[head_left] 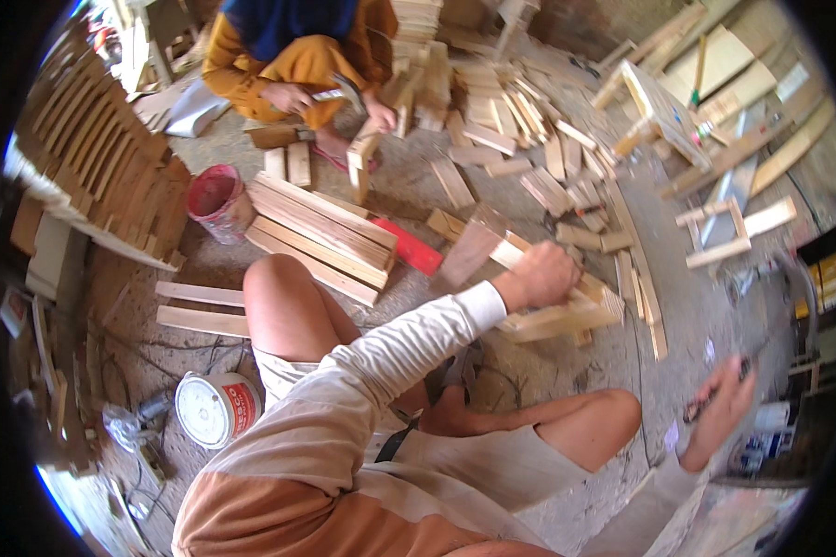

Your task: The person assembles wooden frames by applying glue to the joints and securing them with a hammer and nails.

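My left hand [541, 277], its fingers closed, grips a pale wooden frame [567, 318] on the floor before my legs. Its fingers hide part of the wood. A blurred brown flat board [474, 249] tilts up beside that wrist. Off to the right, away from the frame, my right hand [723, 399] is closed on a dark tool [701, 403]; blur and the fingers hide its kind. Across from me a crouching person in orange holds a hammer [348, 93] in one hand and steadies a wooden piece [364, 153] with the other.
Long planks [325, 237] lie stacked by my knee, with a red bucket [218, 200] behind them. A lidded white bucket [215, 408] stands at my left. Loose wood blocks [543, 190] cover the floor ahead. A slatted wooden stack [97, 148] rises at far left; cables run over the floor.
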